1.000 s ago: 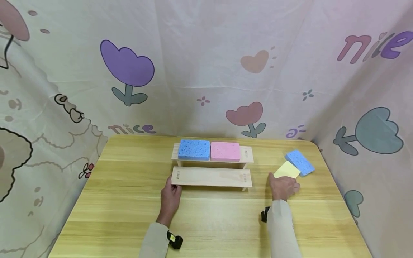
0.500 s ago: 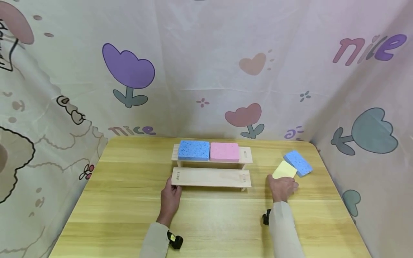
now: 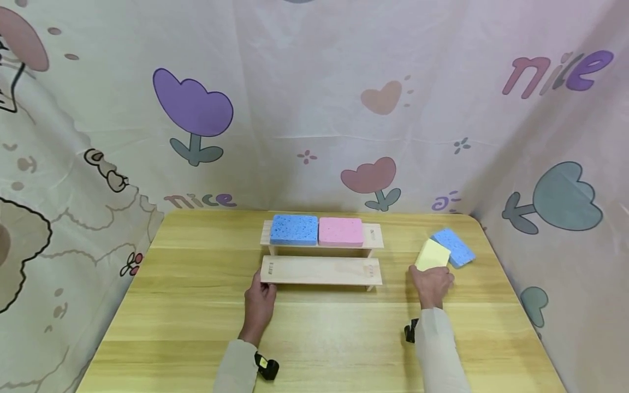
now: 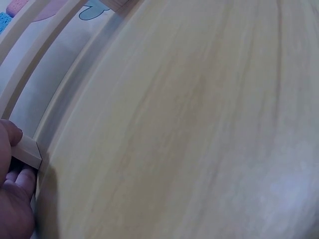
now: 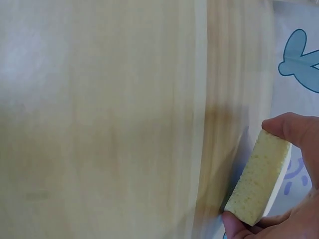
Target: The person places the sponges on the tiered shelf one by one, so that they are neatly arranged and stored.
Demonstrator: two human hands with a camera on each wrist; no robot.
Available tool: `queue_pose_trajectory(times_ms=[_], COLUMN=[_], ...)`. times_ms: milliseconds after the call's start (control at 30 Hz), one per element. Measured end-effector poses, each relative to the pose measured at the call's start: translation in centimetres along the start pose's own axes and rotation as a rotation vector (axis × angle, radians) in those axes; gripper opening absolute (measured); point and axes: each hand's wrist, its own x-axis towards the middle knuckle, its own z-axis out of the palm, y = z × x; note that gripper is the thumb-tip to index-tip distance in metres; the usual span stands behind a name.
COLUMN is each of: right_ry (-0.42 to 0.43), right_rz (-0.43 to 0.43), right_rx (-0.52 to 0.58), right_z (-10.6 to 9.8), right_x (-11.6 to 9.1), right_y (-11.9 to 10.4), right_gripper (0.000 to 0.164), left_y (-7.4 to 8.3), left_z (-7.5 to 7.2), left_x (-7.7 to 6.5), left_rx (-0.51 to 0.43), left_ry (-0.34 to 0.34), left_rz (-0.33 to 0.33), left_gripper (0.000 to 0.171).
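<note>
A two-step wooden rack (image 3: 321, 270) stands mid-table; a blue sponge (image 3: 294, 229) and a pink sponge (image 3: 341, 231) lie side by side on its upper, rear step. My left hand (image 3: 259, 305) grips the left end of the lower step, thumb and fingers around the support's edge in the left wrist view. At the right, my right hand (image 3: 432, 285) pinches a yellow sponge (image 5: 259, 177) between thumb and fingers by its two ends. The sponge looks tilted, its far side beside or over a second blue sponge (image 3: 456, 248) lying on the table.
The wooden table (image 3: 187, 305) meets a patterned cloth backdrop (image 3: 295, 82) behind and on both sides. Black wrist cameras (image 3: 267, 367) are strapped at both cuffs. The rack's lower step carries no sponge.
The yellow sponge, flat-looking a second ago, now shows tilted up in my right hand, which has barely shifted. My left hand stays on the rack. The head view has shifted slightly.
</note>
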Motion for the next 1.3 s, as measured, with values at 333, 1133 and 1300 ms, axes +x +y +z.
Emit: queue_pose_trajectory(times_ms=[333,1133,1300], right_ry=[-0.083,-0.083,-0.117], right_rz=[-0.048,-0.321,-0.344], right_rx=[-0.012,-0.036,-0.024], right_z=[-0.8,-5.6,-7.1], right_x=[0.2,0.5,0.1], right_y=[0.4,-0.6,-1.8], right_gripper=[0.085,0.073,0.079], left_y=[-0.1,0.0,0.1], left_z=[0.0,0.1,0.0], left_x=[0.0,-0.1,0.0], left_rx=[0.004,-0.002,0.003], left_ry=[0.000,-0.008,0.003], left_rz=[-0.001,-0.018,0.003], left_gripper=[0.053,0.055,0.055])
